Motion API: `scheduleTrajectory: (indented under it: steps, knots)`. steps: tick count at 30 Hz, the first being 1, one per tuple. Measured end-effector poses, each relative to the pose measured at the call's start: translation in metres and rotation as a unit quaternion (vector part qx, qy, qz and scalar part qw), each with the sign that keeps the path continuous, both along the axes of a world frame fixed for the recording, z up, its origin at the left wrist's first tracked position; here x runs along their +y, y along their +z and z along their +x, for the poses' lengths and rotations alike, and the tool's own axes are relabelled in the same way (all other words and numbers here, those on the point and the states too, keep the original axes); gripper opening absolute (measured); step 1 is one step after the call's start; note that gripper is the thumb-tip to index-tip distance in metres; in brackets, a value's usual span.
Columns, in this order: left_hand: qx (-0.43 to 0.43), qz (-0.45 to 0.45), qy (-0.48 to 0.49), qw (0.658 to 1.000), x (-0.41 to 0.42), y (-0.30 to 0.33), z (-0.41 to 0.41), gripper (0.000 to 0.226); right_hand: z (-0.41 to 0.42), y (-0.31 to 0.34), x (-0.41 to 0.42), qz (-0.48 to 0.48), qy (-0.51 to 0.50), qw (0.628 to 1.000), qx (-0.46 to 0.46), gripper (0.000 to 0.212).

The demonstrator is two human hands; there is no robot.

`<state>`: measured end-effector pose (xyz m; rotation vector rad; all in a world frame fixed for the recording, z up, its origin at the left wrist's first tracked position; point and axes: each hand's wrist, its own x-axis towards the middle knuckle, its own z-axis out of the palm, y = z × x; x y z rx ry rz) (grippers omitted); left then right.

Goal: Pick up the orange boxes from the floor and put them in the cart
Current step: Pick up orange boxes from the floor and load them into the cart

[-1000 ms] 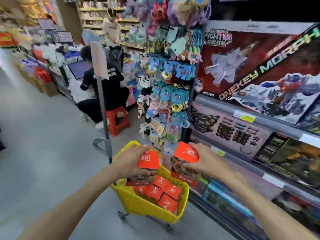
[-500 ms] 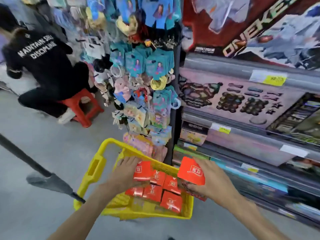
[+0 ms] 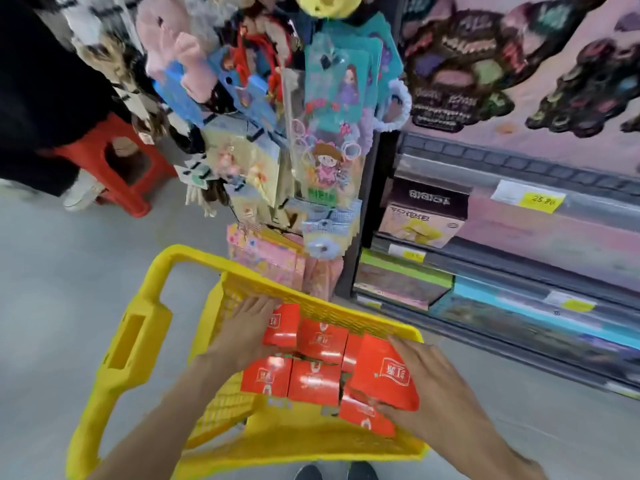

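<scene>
Both boxes [image 3: 382, 375] now lower in cart [image 3: 138, 341].

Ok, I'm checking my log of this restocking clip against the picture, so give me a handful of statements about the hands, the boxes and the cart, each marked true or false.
1. Both hands are down inside the yellow cart. True.
2. The right hand holds an orange box at the cart's right side. True.
3. The left hand is gripping the cart's handle. False: it rests on an orange box at the cart's far wall.
4. The cart holds no other boxes. False: several orange boxes already lie in it.
5. A red stool stands on the floor to the upper left. True.
</scene>
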<state>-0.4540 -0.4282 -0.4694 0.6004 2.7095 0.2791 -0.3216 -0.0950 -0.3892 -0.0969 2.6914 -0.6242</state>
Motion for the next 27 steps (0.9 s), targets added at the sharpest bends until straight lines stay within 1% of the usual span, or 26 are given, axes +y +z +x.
scheduleTrajectory:
  steps: [4,10,17,23,27]
  knots:
    - [0.007,0.012,-0.007,1.000,-0.016,-0.010,-0.012,0.096,-0.002,-0.011,-0.013,-0.006,-0.015,1.000,-0.013,0.105]
    - [0.033,-0.001,-0.028,0.999,-0.032,-0.008,-0.011,0.097,-0.025,-0.012,-0.045,-0.003,-0.003,1.000,0.010,0.101]
    - [0.050,-0.005,-0.025,0.998,-0.033,-0.017,-0.005,0.101,-0.078,-0.052,-0.100,0.008,0.049,0.996,0.078,0.096]
    - [0.056,0.004,-0.015,0.998,-0.033,-0.023,-0.004,0.102,-0.096,-0.093,-0.128,0.046,0.065,0.992,0.096,0.100]
    - [0.060,-0.006,-0.012,0.998,-0.034,-0.025,-0.004,0.104,-0.096,-0.101,-0.128,0.055,0.070,0.989,0.119,0.100]
